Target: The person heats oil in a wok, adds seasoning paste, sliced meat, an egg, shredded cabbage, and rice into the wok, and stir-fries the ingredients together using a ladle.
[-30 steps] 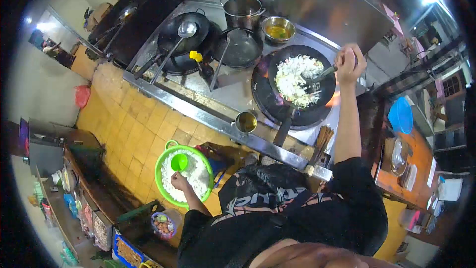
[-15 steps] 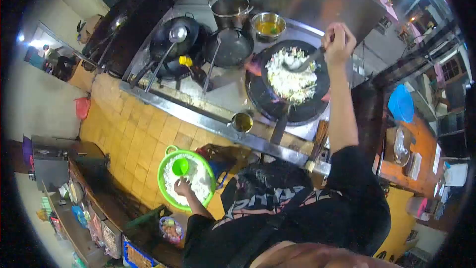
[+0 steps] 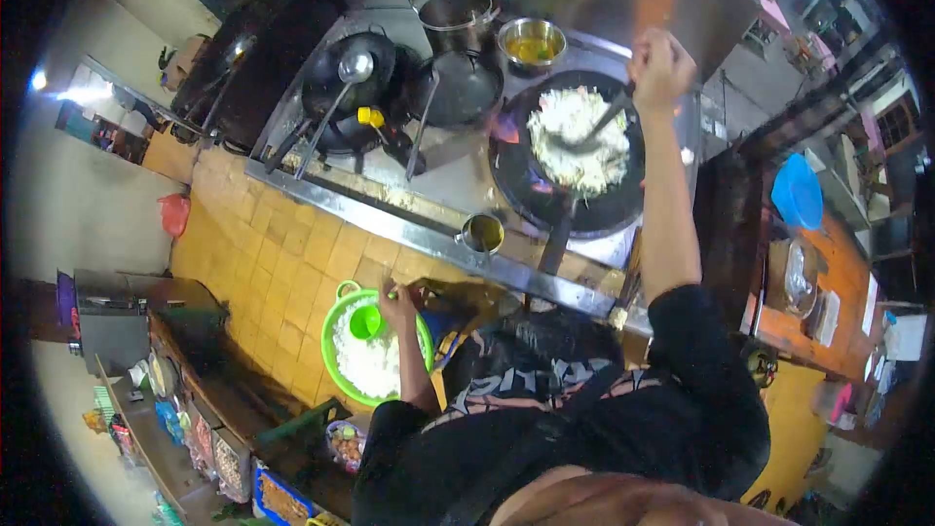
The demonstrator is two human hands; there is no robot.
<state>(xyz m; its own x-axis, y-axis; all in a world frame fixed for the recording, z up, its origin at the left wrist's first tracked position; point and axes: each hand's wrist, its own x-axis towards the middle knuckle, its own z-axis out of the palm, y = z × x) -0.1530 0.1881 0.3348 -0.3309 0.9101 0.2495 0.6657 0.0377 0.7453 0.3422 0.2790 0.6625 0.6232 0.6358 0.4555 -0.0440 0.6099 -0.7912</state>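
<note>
Ladle [image 3: 608, 121] in wok [image 3: 598, 84] near metal bowl [image 3: 531, 66]

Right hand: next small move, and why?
Probably sweep the ladle through the white food: the right hand grips its handle, its head sits in the food, and flame shows beside the wok, so stillness might scorch.

1 tall pot [image 3: 458, 31] stands just beside a steel bowl [image 3: 534, 64] of yellow liquid. Left of them, a ladle [image 3: 355, 65] lies across a dark pan [image 3: 326, 56], near a yellow-capped bottle [image 3: 396, 144]. 1 metal cup [image 3: 480, 222] holds more yellowish liquid. A red bag [image 3: 173, 214] is against the wall [image 3: 107, 205], by yellow floor tiles [image 3: 255, 263]; far right, a blue basin [image 3: 798, 192] is near an orange table [image 3: 847, 270]
</note>
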